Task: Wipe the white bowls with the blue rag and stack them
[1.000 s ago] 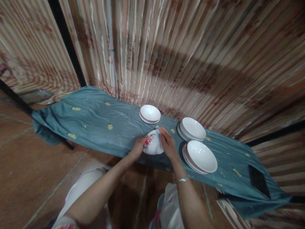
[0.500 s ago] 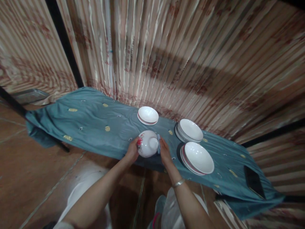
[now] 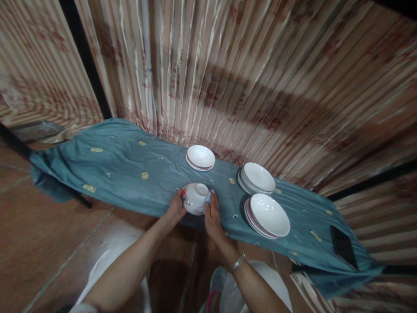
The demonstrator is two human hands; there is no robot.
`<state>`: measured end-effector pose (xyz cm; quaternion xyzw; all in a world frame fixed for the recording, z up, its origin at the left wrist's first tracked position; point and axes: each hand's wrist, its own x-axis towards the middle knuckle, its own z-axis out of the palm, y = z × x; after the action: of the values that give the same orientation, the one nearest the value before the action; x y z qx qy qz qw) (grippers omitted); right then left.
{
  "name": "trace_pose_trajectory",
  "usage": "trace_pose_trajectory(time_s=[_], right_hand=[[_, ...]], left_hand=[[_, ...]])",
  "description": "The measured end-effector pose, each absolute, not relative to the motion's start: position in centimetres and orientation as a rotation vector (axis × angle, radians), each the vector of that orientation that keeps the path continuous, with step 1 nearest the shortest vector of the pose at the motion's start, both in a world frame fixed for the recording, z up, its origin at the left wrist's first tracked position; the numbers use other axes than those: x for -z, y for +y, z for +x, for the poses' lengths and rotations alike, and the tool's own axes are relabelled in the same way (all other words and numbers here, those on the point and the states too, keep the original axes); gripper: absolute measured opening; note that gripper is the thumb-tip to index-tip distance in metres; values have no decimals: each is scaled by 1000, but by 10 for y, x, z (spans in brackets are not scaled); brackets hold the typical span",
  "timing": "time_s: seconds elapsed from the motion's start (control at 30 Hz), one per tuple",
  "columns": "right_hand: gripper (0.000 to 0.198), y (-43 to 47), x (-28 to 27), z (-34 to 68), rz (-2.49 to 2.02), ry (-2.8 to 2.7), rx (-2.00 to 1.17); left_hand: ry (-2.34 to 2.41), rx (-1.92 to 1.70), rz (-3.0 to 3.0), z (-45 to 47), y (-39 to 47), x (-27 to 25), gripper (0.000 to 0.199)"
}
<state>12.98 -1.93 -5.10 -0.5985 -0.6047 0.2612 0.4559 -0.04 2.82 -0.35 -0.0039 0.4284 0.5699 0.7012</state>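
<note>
Both hands, left hand (image 3: 176,208) and right hand (image 3: 212,214), grasp an upturned flowered bowl (image 3: 194,198) left of three stacked white dish piles (image 3: 267,215), right pressing a small cloth (image 3: 207,198).

A long narrow bench, covered by a blue cloth (image 3: 130,167) with small yellow motifs, runs along a striped curtain. The cloth hangs over the front edge and bunches at the far left end. At the grip, near the front edge, a white bowl (image 3: 194,198) with red flowers sits upturned on the cloth between the two hands. Behind the grip lies a small stack of white plates (image 3: 200,157). To the right of the grip sit two more stacks (image 3: 257,178), one behind the other (image 3: 269,210). Well beyond them, near the right end, lies a dark phone (image 3: 344,253).
</note>
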Motion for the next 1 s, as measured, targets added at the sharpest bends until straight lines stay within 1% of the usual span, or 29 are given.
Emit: trace_pose_trajectory(time_s=[0.2, 0.5, 0.67, 0.87, 1.0], right_hand=[[57, -42, 49, 119, -1427, -1711, -513], [65, -63, 44, 116, -1306, -2039, -322], [72, -64, 31, 117, -1185, -2206, -152], [66, -56, 12, 116, -1123, -2307, 8], [58, -46, 4, 115, -1122, -2330, 181]], left_hand=[[959, -1260, -48, -4, 30, -1, 32], [955, -1268, -2, -9, 27, -10, 32], [965, -1317, 54, -5, 27, -11, 28], [977, -1374, 160, 2, 23, -13, 26], [976, -1403, 419, 7, 19, -12, 40]])
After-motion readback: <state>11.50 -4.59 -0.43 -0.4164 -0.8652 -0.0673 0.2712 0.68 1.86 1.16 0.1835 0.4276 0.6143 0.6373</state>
